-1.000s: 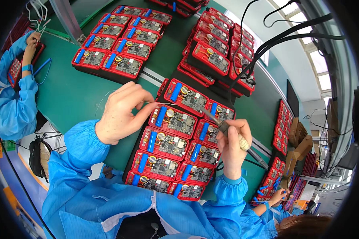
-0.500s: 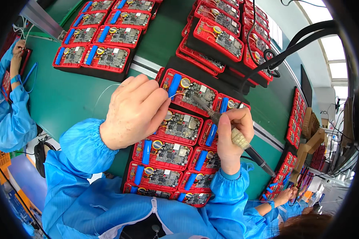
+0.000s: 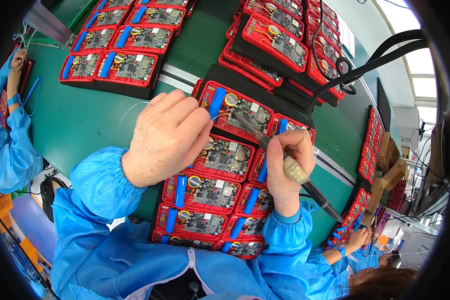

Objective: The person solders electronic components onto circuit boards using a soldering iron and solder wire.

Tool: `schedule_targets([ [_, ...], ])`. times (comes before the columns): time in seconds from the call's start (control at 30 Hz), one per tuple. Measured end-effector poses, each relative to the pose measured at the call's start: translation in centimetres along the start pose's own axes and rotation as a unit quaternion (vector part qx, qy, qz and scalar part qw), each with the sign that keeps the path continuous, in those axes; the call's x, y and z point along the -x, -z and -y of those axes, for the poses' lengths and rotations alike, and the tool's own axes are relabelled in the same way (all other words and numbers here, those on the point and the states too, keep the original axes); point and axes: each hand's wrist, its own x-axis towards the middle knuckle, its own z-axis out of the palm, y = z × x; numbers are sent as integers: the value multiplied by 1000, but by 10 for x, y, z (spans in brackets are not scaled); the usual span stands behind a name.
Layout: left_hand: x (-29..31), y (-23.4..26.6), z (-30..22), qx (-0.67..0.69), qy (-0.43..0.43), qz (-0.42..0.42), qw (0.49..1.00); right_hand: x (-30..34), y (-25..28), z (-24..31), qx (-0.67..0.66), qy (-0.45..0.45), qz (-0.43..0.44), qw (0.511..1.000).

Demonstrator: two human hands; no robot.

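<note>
My left hand (image 3: 167, 137) is closed in a pinch on a thin strand of solder wire (image 3: 122, 117), which loops out behind the knuckles. Its fingertips are beside a blue cylindrical part (image 3: 216, 102) in an open red housing. That housing holds a grey circuit board (image 3: 255, 116) and a round yellow-rimmed coin cell (image 3: 231, 100). My right hand (image 3: 291, 167) grips a soldering iron (image 3: 312, 192) like a pen. The iron's tip points down at the board's left part, close to thin light wires; whether it touches cannot be made out.
Similar red housings (image 3: 205, 225) lie in rows below my hands. More stand on black foam at the upper left (image 3: 127, 67) and in stacks at the upper right (image 3: 275, 42). A thick black cable (image 3: 365, 67) arches over the right side. Co-workers' arms (image 3: 17, 135) show at both sides.
The soldering iron's tip and my right hand have shifted slightly left, the tip nearer the light wires. My left hand keeps its pinch. The whole view has shifted a little.
</note>
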Motion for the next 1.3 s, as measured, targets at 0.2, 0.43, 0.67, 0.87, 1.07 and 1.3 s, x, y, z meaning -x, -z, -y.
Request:
schedule_targets([
  [0.2,3,1,1,-10,4,16,1000,0,0,0,1,-4,6,1000],
  [0.43,0,2,-1,-17,-12,2,1000,2,2,-3,-1,1,19,1000],
  [0.67,-1,0,-3,-24,-24,15,999,2,3,-3,-3,-16,36,999],
  [0.87,-3,0,-5,-36,-31,19,999,0,-1,-2,-18,-1,-3,1000],
  [1.07,-2,-2,-3,-36,-36,30,998,1,-3,-3,-16,1,3,1000],
  [1.3,-5,-7,-2,-37,-45,43,997,1,-2,-4,-14,11,-2,1000],
])
